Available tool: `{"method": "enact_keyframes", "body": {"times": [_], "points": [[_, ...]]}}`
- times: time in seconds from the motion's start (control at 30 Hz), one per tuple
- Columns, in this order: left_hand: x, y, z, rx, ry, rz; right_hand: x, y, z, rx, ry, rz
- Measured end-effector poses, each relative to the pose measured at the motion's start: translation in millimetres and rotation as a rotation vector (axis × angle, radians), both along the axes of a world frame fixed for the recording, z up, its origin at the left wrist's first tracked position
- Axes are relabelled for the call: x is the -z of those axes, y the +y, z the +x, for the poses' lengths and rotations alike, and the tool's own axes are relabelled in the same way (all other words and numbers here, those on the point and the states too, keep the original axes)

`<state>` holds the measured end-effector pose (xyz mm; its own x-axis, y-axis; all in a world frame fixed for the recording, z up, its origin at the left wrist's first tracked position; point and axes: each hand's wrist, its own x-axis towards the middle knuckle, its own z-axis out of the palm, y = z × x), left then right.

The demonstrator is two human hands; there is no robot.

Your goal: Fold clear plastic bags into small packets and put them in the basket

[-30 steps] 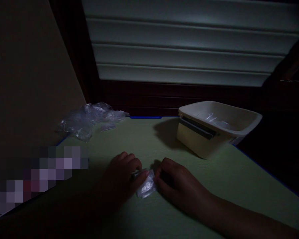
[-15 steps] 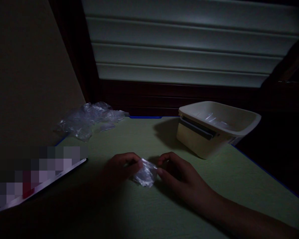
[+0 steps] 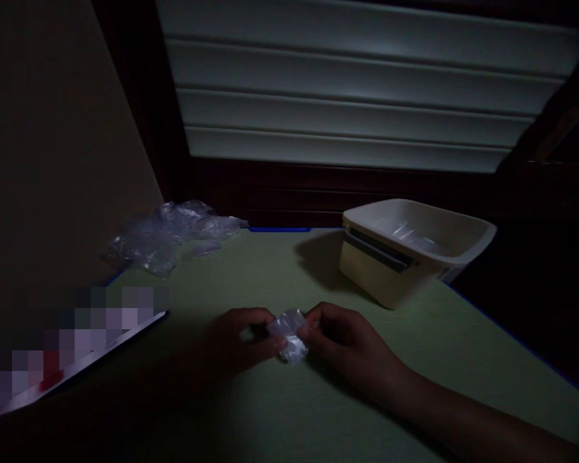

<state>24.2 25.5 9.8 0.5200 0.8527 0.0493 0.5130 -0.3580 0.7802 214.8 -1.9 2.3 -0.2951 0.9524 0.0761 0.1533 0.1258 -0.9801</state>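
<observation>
A small clear plastic bag point(image 3: 292, 331), crinkled and shiny, is held between both hands just above the green tabletop point(image 3: 270, 276). My left hand point(image 3: 246, 334) pinches its left side between thumb and fingers. Its right side is pinched by my right hand point(image 3: 340, 331), the thumb lying over the plastic. The dim light hides whether anything lies inside the bag.
At the back right stands a cream plastic bin point(image 3: 390, 270) with a grey handle and some clear plastic inside. Several crumpled clear bags point(image 3: 174, 225) lie at the back left. A screen-like device point(image 3: 106, 347), blurred out, rests at the left. Behind is a slatted shutter point(image 3: 342, 77).
My right hand has closed on the bag's right side, where its fingertips were only beside it before. The bag is now raised and bunched between both hands.
</observation>
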Motion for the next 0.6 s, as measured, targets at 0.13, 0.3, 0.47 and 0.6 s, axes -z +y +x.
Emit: {"method": "enact_keyframes", "body": {"times": [0.13, 0.3, 0.47, 0.6], "points": [[2.0, 3, 0, -0.041, 0.003, 0.018, -0.3, 2, 1, -0.033, 0.066, -0.049], [-1.1, 2, 1, -0.053, 0.065, 0.012, 1.0, 3, 2, -0.036, 0.077, -0.004], [0.5, 1, 1, -0.033, 0.062, 0.034, -11.3, -1, 9, 0.022, -0.273, 0.304], [9.9, 1, -3, -0.022, 0.029, 0.171, -29.0, -4, 21, 0.039, -0.463, 0.718]]}}
